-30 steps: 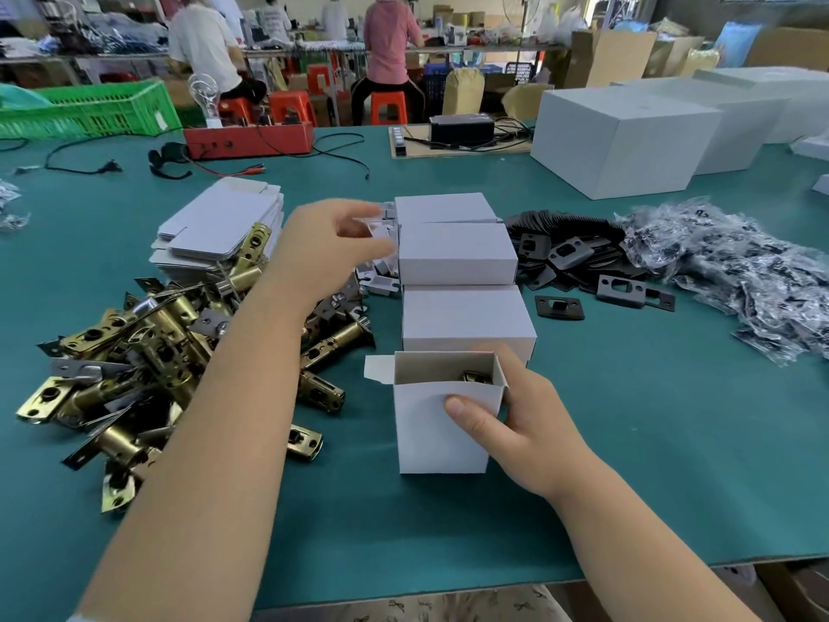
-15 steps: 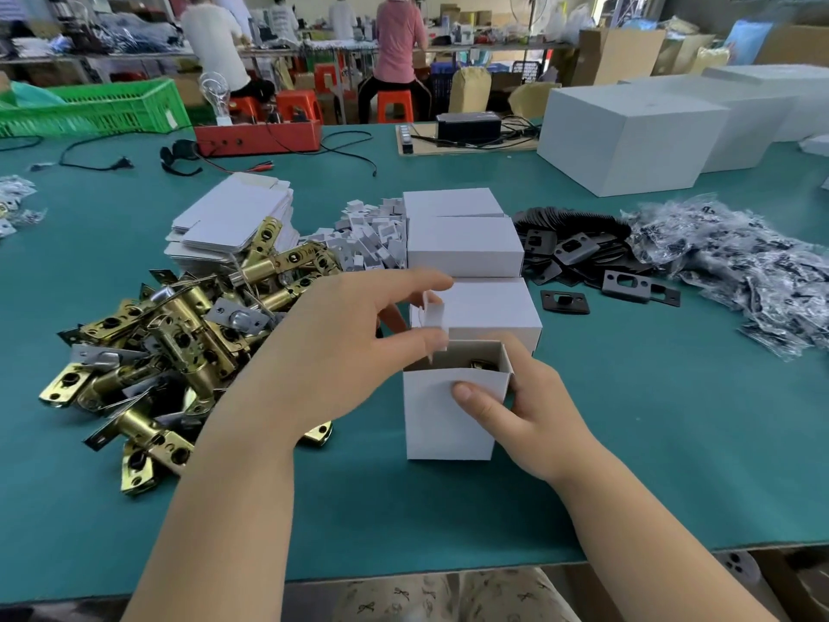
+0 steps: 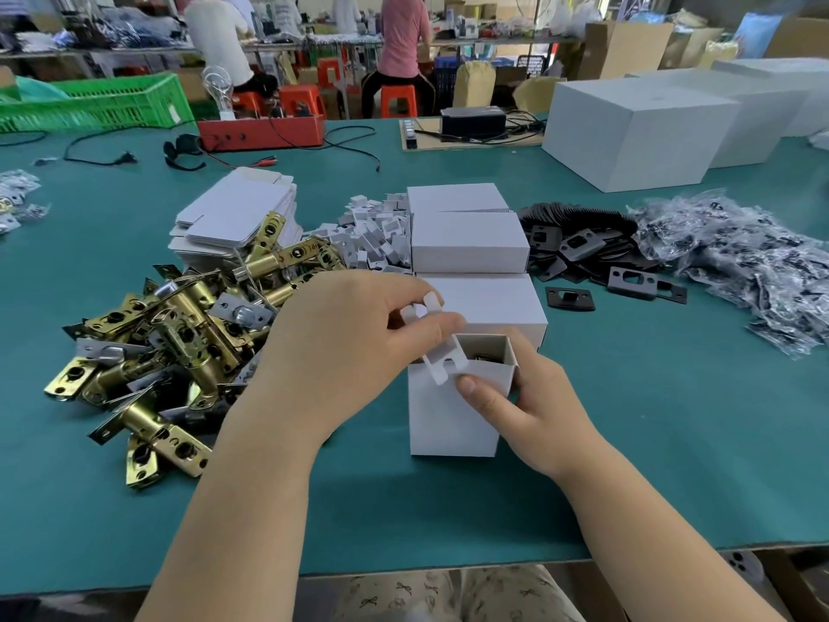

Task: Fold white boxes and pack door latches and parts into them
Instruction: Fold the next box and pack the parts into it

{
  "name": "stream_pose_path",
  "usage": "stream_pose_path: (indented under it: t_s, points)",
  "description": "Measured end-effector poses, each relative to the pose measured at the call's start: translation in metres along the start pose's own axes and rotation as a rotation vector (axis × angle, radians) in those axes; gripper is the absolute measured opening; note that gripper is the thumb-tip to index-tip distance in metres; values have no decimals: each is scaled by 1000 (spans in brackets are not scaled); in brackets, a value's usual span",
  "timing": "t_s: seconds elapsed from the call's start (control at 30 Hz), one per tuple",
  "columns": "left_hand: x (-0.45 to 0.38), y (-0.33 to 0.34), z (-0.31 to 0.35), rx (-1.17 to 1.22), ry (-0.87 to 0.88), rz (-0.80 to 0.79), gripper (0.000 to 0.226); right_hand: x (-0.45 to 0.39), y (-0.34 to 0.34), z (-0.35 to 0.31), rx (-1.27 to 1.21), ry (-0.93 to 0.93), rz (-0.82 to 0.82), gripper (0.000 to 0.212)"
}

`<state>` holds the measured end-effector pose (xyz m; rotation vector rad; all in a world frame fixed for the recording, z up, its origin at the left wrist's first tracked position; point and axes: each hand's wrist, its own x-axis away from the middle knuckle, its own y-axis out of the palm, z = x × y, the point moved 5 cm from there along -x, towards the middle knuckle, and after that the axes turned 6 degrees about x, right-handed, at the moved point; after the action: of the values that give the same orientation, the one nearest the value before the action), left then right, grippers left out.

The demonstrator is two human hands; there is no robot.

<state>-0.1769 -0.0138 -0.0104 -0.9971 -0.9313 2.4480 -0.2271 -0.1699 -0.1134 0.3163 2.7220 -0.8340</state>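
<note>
An open white box (image 3: 448,415) stands upright on the teal table, with a brass part showing inside. My right hand (image 3: 529,410) grips its right wall, thumb on the front face. My left hand (image 3: 345,343) pinches a small white cardboard insert (image 3: 442,359) and holds it tilted at the box's open top. Brass door latches (image 3: 179,338) lie heaped to the left. Three closed white boxes (image 3: 469,244) sit in a row just behind the open one.
Flat box blanks (image 3: 233,217) are stacked at the back left, beside a heap of white inserts (image 3: 377,235). Black strike plates (image 3: 583,249) and bagged parts (image 3: 740,262) lie to the right. Large white cartons (image 3: 637,127) stand far right. People work at tables behind.
My left hand came back from the insert heap with a white insert and brought it down to the box's open top. My right hand stayed on the box.
</note>
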Motion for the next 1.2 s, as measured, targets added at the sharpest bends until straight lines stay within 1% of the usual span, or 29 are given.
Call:
stream_pose_path:
  t_s: [0.1, 0.17, 0.23, 0.3, 0.4, 0.47, 0.53, 0.6, 0.67, 0.7, 0.77, 0.8, 0.87, 0.9, 0.97, 1.0, 1.07, 1.13, 1.2]
  points:
    - [-1, -7, 2, 81, 5, 115, 20, 0, -1, 0, -3, 7, 2, 39]
    - [-3, -8, 2, 39, -8, 150, 21, 0, -1, -1, -11, 9, -1, 43]
    - [-3, -3, 2, -49, -31, 98, 21, 0, -2, -3, -16, 1, 3, 43]
    - [-3, 5, -1, -69, -76, 4, 9, 0, -2, -4, -6, -3, 5, 39]
    - [2, 13, -7, -64, -115, -90, 29, -1, -2, -6, 9, -16, 15, 34]
    - [2, 13, -8, -33, -101, -81, 31, 0, -2, -7, 4, -22, 21, 36]
    - [2, 12, -12, 8, -91, -77, 28, 1, -2, -7, -7, -20, 21, 44]
    - [2, 13, -17, 58, -98, -96, 21, 1, -2, -6, -7, -20, 22, 47]
    - [2, 14, -21, 111, -107, -101, 9, 1, -3, -6, -7, -24, 24, 46]
    - [2, 13, -24, 138, -112, -98, 9, 1, -3, -6, -7, -30, 25, 44]
    - [3, 14, -29, 211, -131, -124, 24, 0, -2, -5, -2, -46, 32, 38]
    - [3, 16, -30, 254, -141, -170, 32, 0, -2, -5, -2, -52, 37, 37]
    - [6, 24, -29, 320, -120, -305, 39, -1, -2, -5, -1, -68, 42, 43]
    - [8, 28, -27, 329, -87, -346, 38, -1, -2, -6, 4, -84, 44, 51]
    - [13, 32, -28, 357, -57, -356, 36, -1, -2, -6, -1, -119, 65, 69]
    - [15, 34, -30, 388, -61, -348, 36, -1, -3, -7, -20, -134, 88, 72]
    - [19, 38, -33, 458, -65, -332, 35, 0, -10, -9, -59, -155, 192, 67]
    - [21, 41, -35, 491, -68, -298, 32, 1, -24, -7, -125, -123, 385, 49]
    - [23, 45, -37, 522, -66, -221, 31, -1, -45, 6, -183, 18, 573, 25]
